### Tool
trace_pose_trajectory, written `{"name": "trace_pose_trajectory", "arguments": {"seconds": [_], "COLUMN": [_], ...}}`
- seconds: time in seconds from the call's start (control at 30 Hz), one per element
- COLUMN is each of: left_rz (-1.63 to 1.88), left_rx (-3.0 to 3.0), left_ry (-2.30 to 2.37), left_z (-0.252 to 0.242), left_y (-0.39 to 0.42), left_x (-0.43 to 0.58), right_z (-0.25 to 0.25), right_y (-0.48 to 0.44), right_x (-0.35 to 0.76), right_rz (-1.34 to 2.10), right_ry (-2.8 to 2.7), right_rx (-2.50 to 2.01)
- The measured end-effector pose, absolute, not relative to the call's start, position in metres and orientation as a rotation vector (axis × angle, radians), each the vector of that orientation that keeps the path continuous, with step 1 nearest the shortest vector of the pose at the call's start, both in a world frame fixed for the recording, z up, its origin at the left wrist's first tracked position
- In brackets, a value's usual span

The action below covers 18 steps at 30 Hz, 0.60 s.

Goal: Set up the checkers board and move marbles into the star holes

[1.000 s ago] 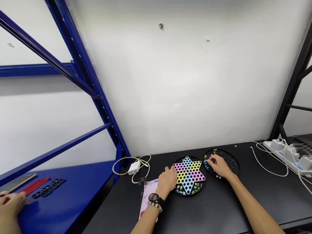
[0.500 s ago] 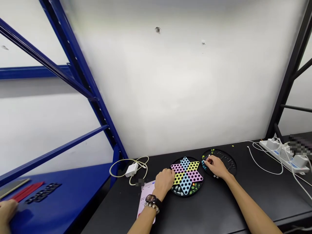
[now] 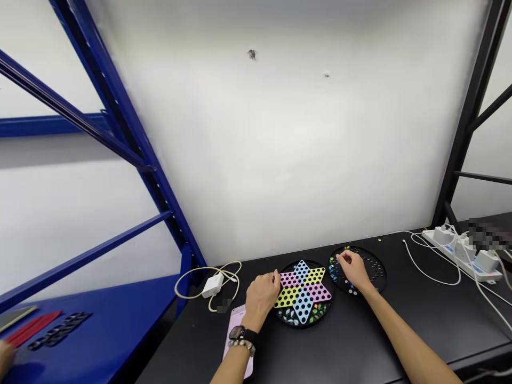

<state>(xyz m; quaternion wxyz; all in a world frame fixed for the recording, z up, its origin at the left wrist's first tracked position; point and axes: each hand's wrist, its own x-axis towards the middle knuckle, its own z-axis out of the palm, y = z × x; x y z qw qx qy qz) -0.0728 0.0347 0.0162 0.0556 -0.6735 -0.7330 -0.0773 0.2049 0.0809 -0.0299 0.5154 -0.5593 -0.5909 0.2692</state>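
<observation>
Left hand (image 3: 262, 294) curls at the Chinese checkers board (image 3: 303, 292), right hand (image 3: 354, 270) bunches over the round black tray (image 3: 378, 282), grips untellable; both look light, stiff, best held by rims.

1. The star board (image 3: 302, 290) is looking like smooth plastic, its pastel points showing a flat, matt face.
2. The round tray (image 3: 378, 272) is passing for hard, dark plastic.
3. The black tabletop (image 3: 332, 352) is giving off a low, satiny sheen.
4. The blue shelf (image 3: 120, 325) is gleaming like glossy painted metal.
5. The white wall (image 3: 296, 149) is looking smooth, roughening only around its chips.
6. The power strip (image 3: 432, 236) is showing pale plastic.
</observation>
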Motion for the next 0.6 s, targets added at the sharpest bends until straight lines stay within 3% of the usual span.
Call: {"name": "trace_pose_trajectory", "arguments": {"seconds": [0.13, 0.2, 0.27, 0.43, 0.6], "left_rz": [-0.589, -0.642, -0.656, -0.599, -0.737], "left_rx": [-2.135, -2.238, -2.397, -2.668, -2.711], "left_ry": [-2.137, -2.042, -1.881, -1.550, -1.627], "left_z": [0.052, 0.062, 0.064, 0.048, 0.043], "left_y": [0.043, 0.047, 0.050, 0.045, 0.026], "left_x": [-0.024, 0.010, 0.041, 0.077, 0.045], "right_z": [-0.013, -0.006, -0.004, -0.017, -0.033], "right_y": [0.075, 0.070, 0.067, 0.076, 0.092], "right_x": [0.177, 0.165, 0.158, 0.169, 0.209], "right_rz": [1.213, 1.624, 1.823, 1.585, 1.124], "right_ry": [-1.173, -1.050, -0.927, -0.771, -1.246], "right_rx": [-1.144, -1.021, -0.911, -0.900, -1.229]}}
